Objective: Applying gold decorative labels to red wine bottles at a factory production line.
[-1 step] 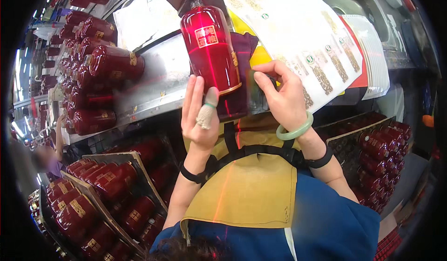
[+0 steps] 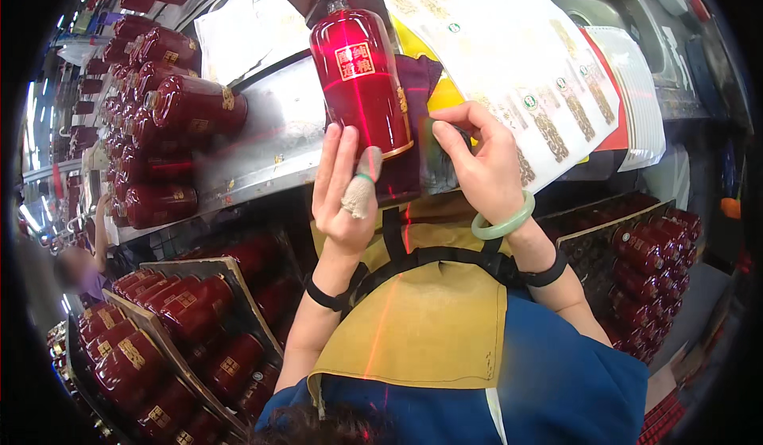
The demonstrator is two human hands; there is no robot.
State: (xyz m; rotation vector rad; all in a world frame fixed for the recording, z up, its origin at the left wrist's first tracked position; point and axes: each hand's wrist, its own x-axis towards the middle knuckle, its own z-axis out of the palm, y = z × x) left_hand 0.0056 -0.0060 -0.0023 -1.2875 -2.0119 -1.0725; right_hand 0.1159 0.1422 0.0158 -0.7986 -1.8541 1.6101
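Below me stretched a metal desk [image 2: 278, 131] with a sink [image 2: 608, 16] far right and many red bottles [image 2: 197, 105] crowding its left. I counted one glossy bottle [image 2: 364, 99] lying mid-desk, neck far, and one bangle [image 2: 509, 225] near right. The left grip [image 2: 340, 200] had fingers apart by that bottle's base; the right grip [image 2: 486, 165] had thumb and finger close, clamped or not I couldn't tell

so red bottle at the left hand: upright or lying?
Lying: the red bottle shows its full side upward, neck pointing away from the left hand.

Head-worn fisheye — close above — faces down onto the hands [image 2: 340, 210] [image 2: 491, 171].
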